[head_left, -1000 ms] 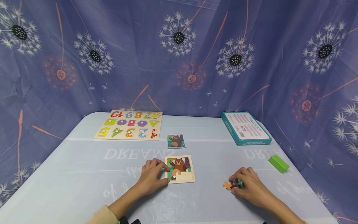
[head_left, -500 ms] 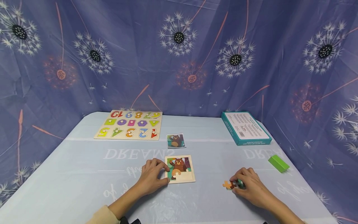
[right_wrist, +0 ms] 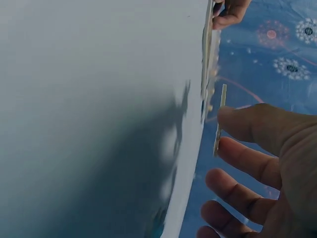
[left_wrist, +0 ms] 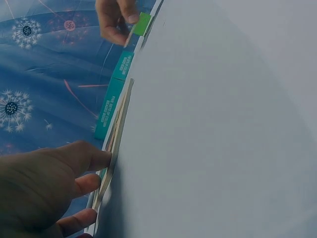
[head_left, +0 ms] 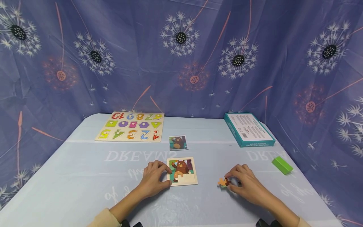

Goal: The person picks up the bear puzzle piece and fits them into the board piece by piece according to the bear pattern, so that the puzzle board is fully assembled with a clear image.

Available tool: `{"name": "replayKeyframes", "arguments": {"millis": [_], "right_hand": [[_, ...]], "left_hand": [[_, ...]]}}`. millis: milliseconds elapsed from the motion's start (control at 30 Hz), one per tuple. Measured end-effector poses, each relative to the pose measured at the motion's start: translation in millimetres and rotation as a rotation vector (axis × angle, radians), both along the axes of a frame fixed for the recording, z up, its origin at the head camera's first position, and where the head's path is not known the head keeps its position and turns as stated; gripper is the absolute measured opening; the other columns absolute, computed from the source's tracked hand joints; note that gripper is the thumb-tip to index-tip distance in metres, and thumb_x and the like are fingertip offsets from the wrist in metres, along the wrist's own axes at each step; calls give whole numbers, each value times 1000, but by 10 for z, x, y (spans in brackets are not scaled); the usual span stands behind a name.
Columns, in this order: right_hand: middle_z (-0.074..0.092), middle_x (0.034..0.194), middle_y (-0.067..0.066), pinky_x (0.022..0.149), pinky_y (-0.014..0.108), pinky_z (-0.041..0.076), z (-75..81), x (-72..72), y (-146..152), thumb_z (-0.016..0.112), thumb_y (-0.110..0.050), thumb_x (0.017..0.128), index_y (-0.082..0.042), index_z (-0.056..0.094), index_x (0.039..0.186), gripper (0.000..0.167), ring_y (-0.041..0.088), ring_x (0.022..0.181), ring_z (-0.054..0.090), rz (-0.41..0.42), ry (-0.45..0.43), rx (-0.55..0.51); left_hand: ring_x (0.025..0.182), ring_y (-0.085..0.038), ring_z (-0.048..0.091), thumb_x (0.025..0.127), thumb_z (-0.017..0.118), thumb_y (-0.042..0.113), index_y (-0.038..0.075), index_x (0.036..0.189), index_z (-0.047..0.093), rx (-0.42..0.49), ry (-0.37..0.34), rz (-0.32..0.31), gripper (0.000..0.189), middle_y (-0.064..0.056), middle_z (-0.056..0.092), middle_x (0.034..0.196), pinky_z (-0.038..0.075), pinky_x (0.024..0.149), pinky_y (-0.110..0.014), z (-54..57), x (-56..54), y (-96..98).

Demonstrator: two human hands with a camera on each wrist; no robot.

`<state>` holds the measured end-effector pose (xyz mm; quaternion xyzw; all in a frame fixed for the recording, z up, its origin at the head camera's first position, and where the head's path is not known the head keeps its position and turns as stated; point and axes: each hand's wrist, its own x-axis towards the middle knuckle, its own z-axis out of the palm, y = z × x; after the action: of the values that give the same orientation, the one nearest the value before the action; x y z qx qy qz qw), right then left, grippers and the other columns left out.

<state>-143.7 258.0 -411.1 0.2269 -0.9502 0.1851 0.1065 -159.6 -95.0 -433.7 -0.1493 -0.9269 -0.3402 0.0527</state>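
Observation:
My left hand (head_left: 154, 176) rests at the left edge of a square wooden jigsaw board (head_left: 187, 180), thumb and fingertips touching its rim. A bear picture fills most of that board, with a bare patch at its lower right. My right hand (head_left: 246, 183) pinches an orange and brown jigsaw piece (head_left: 222, 182) between thumb and forefinger, to the right of the board. In the right wrist view the jigsaw piece (right_wrist: 221, 119) is edge-on and raised off the table. A teal bit (right_wrist: 157, 223) shows on the tabletop there, mostly cut off.
A small bear picture card (head_left: 178, 142) lies behind the board. Farther back are a number and shape puzzle (head_left: 113, 136) at left and a teal box (head_left: 256, 144) at right. A green block (head_left: 282, 165) lies right of my right hand. A dandelion-print curtain (head_left: 136, 63) stands behind.
My right hand has lifted the jigsaw piece and moved left and slightly away from me with it. The left hand and the board have stayed put.

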Motion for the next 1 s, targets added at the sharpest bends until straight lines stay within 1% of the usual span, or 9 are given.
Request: {"name": "replayKeyframes", "arguments": {"millis": [200,533,767,1000], "right_hand": [[54,95,-16,81,32,35,51,-117,-257,77,-21,73,-27,69,95,24,3,90,37,0,-56,-11],[56,95,-11,83,36,34,49,-280,-647,78,-23,72,-23,69,94,23,8,91,39,42,-92,-41],[55,94,-11,83,35,33,24,-351,-875,78,-29,72,-23,70,94,24,8,90,39,70,-119,-31],[56,95,-9,83,35,34,-5,-394,-1031,79,-29,71,-21,70,95,27,9,90,40,112,-126,-22]], "left_hand": [[103,-22,38,70,74,23,23,89,63,-3,-10,10,22,1,49,105,28,92,-51,-3,-6,6],[102,-22,38,70,74,22,23,89,65,2,-21,9,22,0,49,105,27,91,-50,9,-16,8],[103,-23,38,70,75,23,23,89,65,1,-24,11,21,-1,49,106,27,92,-51,7,-15,8],[104,-23,38,70,75,23,23,90,65,5,-22,8,22,-1,49,106,27,92,-51,-2,-16,8]]}}
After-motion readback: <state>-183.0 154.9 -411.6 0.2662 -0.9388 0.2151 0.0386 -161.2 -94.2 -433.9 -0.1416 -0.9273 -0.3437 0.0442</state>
